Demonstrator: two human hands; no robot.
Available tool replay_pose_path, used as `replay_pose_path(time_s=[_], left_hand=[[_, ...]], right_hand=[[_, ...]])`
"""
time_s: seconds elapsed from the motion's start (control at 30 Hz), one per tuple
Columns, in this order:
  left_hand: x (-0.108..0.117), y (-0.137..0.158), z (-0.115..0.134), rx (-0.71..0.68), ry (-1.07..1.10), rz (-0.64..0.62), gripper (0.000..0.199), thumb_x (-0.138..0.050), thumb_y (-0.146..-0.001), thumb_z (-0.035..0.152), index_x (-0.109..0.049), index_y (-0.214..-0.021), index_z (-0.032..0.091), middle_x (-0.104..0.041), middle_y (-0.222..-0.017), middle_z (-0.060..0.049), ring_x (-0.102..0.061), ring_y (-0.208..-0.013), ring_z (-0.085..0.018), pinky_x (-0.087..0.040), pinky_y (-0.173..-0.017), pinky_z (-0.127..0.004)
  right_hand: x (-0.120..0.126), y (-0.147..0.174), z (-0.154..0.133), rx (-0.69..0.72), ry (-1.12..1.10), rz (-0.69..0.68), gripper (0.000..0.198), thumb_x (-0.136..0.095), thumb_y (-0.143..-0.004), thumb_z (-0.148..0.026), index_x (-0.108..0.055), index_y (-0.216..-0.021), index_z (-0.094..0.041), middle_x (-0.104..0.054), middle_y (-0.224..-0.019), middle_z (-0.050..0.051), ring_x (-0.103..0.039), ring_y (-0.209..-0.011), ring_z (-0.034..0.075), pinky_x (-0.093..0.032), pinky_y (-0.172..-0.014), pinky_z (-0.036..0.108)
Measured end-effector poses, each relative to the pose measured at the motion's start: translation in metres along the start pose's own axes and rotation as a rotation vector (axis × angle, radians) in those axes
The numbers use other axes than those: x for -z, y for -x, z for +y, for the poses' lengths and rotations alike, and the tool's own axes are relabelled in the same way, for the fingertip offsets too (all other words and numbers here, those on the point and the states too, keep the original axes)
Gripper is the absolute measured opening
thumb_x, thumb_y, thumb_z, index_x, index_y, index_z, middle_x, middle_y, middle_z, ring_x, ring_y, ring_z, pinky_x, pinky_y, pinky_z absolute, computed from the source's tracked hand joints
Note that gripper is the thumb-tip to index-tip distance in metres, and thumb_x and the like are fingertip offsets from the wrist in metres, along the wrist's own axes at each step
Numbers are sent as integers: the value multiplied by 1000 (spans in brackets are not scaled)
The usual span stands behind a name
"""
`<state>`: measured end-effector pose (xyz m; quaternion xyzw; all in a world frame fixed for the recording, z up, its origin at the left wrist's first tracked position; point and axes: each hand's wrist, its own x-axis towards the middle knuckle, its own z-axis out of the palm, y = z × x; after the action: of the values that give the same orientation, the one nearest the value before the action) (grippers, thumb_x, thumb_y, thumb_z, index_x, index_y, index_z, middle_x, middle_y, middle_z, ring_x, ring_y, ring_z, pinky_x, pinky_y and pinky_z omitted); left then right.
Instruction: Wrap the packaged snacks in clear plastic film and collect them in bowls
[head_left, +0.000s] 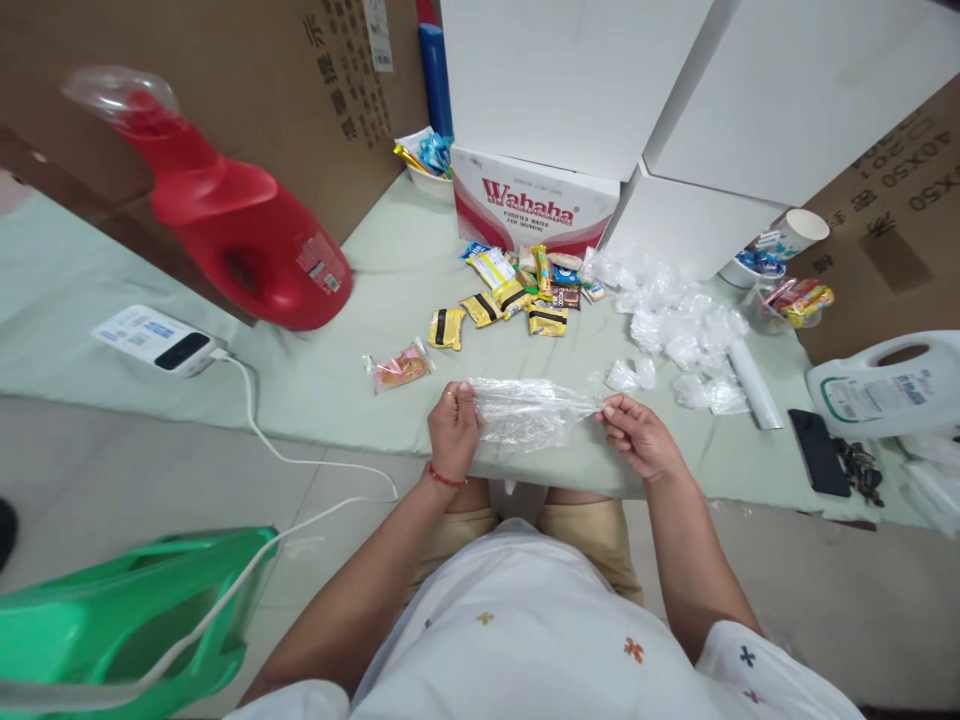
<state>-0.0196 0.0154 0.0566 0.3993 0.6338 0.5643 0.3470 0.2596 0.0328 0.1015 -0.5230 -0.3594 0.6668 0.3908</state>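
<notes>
A clear plastic bag [529, 412] is stretched between my two hands, just above the table's front edge. My left hand [454, 430] is closed on its left end, the thumb on top. At the other end, my right hand [634, 432] pinches the gathered plastic between thumb and fingers. Beyond my left hand lies a wrapped snack in a pink and clear packet [400, 368]. Several small yellow packets [495, 290] are heaped farther back, among other wrapped snacks. Crumpled clear plastic bags [675, 315] pile up beyond my right hand, next to a clear plastic roll [754, 385].
A red jug [247, 220] and a white device [156, 338] with a cable stand left. The Wahaha box [534, 205] and white boxes [570, 80] close off the back. At right are a white jug [892, 385], a phone [819, 452] and keys [861, 470]. A green stool [150, 600] is lower left.
</notes>
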Motion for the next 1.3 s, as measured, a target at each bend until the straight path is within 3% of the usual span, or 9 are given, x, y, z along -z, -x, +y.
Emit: replay_pose_path(time_s=[0.27,0.4,0.5,0.63,0.8,0.87,0.97,1.13,1.3], left_hand=[[-8,11,4,43,122,-155,46,-49,-99,66,-61,-86,24,-52,-51,4,-47,-47,-13,-36,-49,-24],[-8,14,7,48,154,-186,49,-50,-97,70,-62,-87,23,-51,-50,5,-41,-42,-11,-33,-45,-23],[-5,12,8,78,186,-144,51,-50,-96,71,-61,-86,22,-50,-49,6,-38,-39,-10,-31,-43,-22],[-8,10,6,121,241,-144,52,-54,-94,72,-64,-86,22,-48,-49,6,-40,-41,-9,-30,-42,-21],[-15,11,5,204,336,-138,52,-59,-90,72,-63,-82,21,-46,-48,7,-37,-38,-8,-25,-37,-21],[-15,12,6,236,349,-130,52,-59,-89,72,-63,-81,21,-46,-48,7,-35,-36,-8,-22,-35,-22],[-10,10,8,260,363,-93,52,-61,-86,72,-64,-83,20,-47,-48,7,-35,-36,-8,-20,-34,-22],[0,6,7,283,421,-39,54,-66,-81,73,-64,-82,19,-47,-49,7,-37,-38,-7,-20,-33,-20],[-6,4,4,315,430,-56,52,-64,-82,71,-64,-82,19,-47,-49,7,-37,-38,-8,-18,-33,-21]], right_hand=[[-5,-8,9,-98,-121,56,57,-88,-66,-63,-63,-94,-20,-68,-80,1,-35,-50,5,-16,-38,15],[-11,-15,18,-4,-79,104,55,-97,-53,-46,-57,-81,-21,-47,-63,-9,-28,-49,3,-16,-40,16],[-5,-16,22,62,24,184,51,-92,-60,-53,-61,-84,-20,-50,-68,-7,-33,-53,6,-24,-43,19],[-7,-8,20,403,392,425,43,-70,-86,-61,-67,-100,-20,-63,-85,2,-52,-72,15,-47,-65,29],[-47,-11,15,787,869,36,67,-82,-80,-52,-61,-138,-26,-68,-122,10,-53,-121,31,-44,-106,50],[-61,-21,18,775,890,-62,50,-79,-84,-48,-68,-128,-26,-72,-109,9,-56,-117,30,-44,-105,49],[-64,-32,21,657,701,-37,23,-66,-94,-46,-74,-96,-24,-71,-89,5,-63,-96,24,-49,-93,41],[-37,-29,15,440,253,171,34,-71,-88,-56,-68,-90,-22,-64,-76,-1,-58,-70,16,-49,-69,30],[-14,-17,15,372,148,304,42,-75,-82,-62,-65,-89,-22,-54,-69,-4,-42,-52,10,-32,-46,25]])
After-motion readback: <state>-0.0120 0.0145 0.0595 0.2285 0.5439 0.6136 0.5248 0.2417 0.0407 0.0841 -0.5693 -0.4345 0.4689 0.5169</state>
